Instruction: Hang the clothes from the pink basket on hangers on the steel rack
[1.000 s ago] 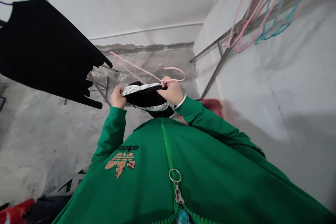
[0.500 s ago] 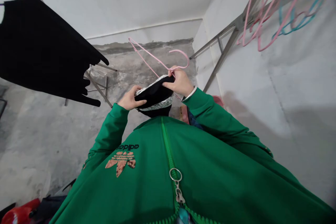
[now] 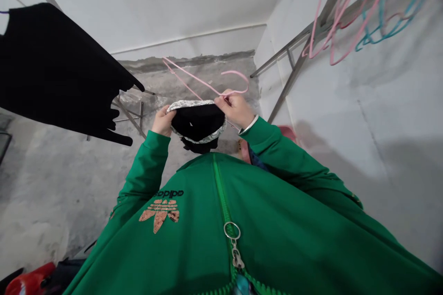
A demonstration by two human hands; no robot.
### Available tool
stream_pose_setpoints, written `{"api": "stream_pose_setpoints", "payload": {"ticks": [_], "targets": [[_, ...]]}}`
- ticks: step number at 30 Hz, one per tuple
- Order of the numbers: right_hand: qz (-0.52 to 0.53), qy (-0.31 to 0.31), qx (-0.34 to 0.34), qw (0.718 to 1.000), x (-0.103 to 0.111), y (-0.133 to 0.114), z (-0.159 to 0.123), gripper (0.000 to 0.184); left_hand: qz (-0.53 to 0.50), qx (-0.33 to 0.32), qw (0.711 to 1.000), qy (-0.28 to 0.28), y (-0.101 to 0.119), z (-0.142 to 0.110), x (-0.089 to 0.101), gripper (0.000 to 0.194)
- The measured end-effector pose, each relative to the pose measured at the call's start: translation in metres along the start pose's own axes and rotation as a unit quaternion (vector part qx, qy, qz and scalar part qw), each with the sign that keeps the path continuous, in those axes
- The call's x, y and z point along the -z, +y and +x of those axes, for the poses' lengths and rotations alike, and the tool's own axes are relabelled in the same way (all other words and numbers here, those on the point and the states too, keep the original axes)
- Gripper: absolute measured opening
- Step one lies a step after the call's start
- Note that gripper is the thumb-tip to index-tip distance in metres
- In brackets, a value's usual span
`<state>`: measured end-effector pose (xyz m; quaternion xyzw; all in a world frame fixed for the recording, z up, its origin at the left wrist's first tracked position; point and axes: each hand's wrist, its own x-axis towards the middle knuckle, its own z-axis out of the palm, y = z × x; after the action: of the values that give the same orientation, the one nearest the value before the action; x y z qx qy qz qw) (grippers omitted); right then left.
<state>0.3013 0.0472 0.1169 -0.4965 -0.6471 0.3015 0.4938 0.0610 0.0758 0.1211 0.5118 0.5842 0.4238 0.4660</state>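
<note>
In front of the green jacket, a black garment (image 3: 199, 122) with a white patterned trim round its opening is spread between both hands. My left hand (image 3: 162, 122) is closed on the left side of the opening, thumb over the trim. Closed at the opposite side, my right hand (image 3: 238, 108) grips the edge along with a pink clothes hanger (image 3: 188, 75). The hanger's hook curves above the right hand, and one arm stretches to the upper left beyond the garment. Its lower part is mostly hidden behind cloth and fingers.
A large black garment (image 3: 62, 69) hangs at the left. Pink hangers (image 3: 341, 23) and blue hangers (image 3: 387, 32) dangle from a metal rack (image 3: 294, 69) on the right. Bags or cloth (image 3: 31, 279), red and dark, lie on the concrete floor (image 3: 51, 193) at lower left.
The garment's opening has been pulled wider. My left hand has moved up and left with its edge, while the right hand stays nearly in place. The hanger has tipped slightly lower.
</note>
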Motion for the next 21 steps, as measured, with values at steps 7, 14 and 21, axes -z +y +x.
{"api": "stream_pose_setpoints", "payload": {"ticks": [7, 14, 21], "targets": [[0.052, 0.064, 0.018, 0.996, 0.011, 0.002, -0.029, 0.043, 0.054, 0.013, 0.993, 0.102, -0.005, 0.012, 0.013, 0.011], [0.069, -0.090, -0.019, 0.993, 0.023, -0.021, -0.072, 0.029, 0.380, -0.080, 0.906, 0.166, 0.000, 0.016, 0.051, 0.018], [0.044, -0.154, -0.006, 0.987, -0.022, -0.022, -0.072, 0.038, 0.516, -0.102, 0.843, 0.117, 0.015, 0.000, 0.033, 0.045]]}}
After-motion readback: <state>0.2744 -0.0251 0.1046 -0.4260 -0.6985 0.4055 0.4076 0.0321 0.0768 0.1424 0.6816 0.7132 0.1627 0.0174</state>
